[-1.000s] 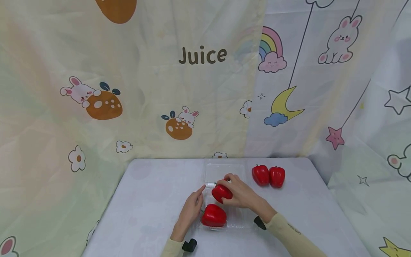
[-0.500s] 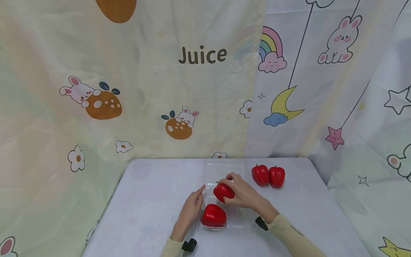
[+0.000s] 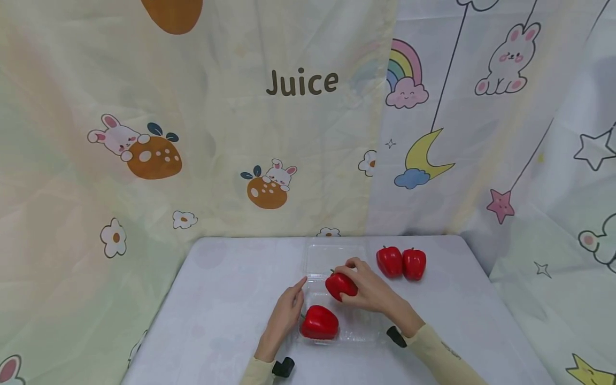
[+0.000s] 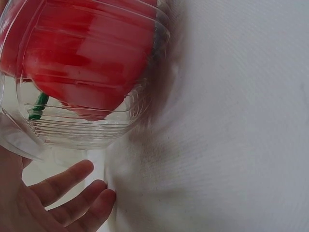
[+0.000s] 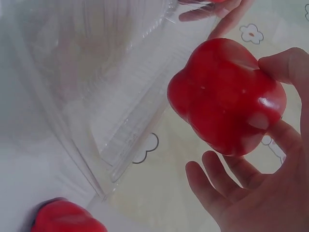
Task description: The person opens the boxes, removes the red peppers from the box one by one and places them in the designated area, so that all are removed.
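Red pepper, pinched by the right hand, should move without knocking the plastic box beside the relaxed left hand.

Small curtained-off booth of some sort; can't tell if home, lab, etc. Cloth w/ kids' prints, e.g. bunny, moon, rainbow, hangs behind & on both sides of a wht. table.
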{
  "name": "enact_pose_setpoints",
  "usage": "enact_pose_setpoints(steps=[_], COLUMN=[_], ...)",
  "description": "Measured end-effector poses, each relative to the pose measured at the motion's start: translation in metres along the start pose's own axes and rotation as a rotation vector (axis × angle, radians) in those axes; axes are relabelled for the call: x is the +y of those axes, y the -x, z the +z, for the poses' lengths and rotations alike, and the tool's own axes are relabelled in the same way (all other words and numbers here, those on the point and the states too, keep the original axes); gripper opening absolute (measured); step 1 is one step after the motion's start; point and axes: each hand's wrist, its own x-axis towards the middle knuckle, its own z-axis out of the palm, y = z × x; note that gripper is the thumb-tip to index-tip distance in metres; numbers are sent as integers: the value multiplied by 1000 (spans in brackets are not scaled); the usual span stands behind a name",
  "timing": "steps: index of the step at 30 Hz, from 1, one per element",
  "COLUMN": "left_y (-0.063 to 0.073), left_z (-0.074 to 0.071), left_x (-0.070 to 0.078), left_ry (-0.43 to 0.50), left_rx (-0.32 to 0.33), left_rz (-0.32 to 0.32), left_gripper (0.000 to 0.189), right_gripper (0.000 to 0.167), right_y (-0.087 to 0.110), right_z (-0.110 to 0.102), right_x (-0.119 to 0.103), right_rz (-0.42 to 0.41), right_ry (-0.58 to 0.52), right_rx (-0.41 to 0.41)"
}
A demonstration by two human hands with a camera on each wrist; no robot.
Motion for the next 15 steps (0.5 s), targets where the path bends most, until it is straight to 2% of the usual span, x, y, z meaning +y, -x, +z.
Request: enact_pose_setpoints(steps=[7,15], left_y=[0,0], left_z=[0,-1], left_x=[2,2], left_ry=[11,7], left_rx=[5,-5], left_rz=[-7,-16], left_gripper=[43,43], right_gripper=[75,77], right_y=[4,9], right_z=[-5,-10], right_x=[4,10], right_rz=[25,39], right_ry=[45,39], right_rx=[41,63])
